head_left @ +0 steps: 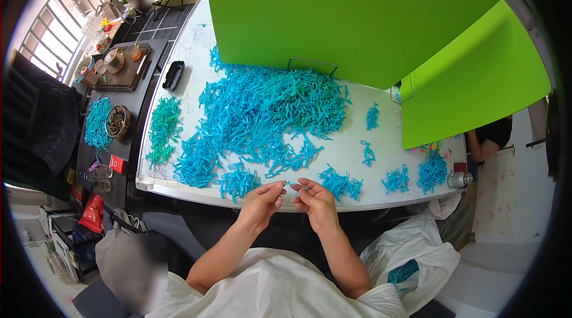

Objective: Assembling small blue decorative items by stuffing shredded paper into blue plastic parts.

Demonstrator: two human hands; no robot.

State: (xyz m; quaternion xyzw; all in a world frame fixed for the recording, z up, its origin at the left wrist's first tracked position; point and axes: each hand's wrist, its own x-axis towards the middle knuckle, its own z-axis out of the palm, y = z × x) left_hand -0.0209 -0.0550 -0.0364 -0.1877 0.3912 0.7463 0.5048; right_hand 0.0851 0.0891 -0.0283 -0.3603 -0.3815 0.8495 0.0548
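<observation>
Close to the near edge of the white table (375, 190), both my hands meet at a thin light-blue plastic piece (290, 184). My left hand (262, 203) pinches its left end between thumb and fingertips. The right end sits in the pinch of my right hand (317, 200). Its exact kind is too small to make out. Just beyond spreads a large heap of slender blue plastic pieces (238, 109), some greener. A small blue pile (237, 182) lies by my left hand, and another pile (339, 184) by my right.
Green panels (351, 14) (476, 80) stand across the far side. More small piles (432, 174) lie at the right, near a metal-and-red fitting (460, 178). A green pile (164, 130) and black tray (173, 75) are left. A white sack (411, 246) stands low right.
</observation>
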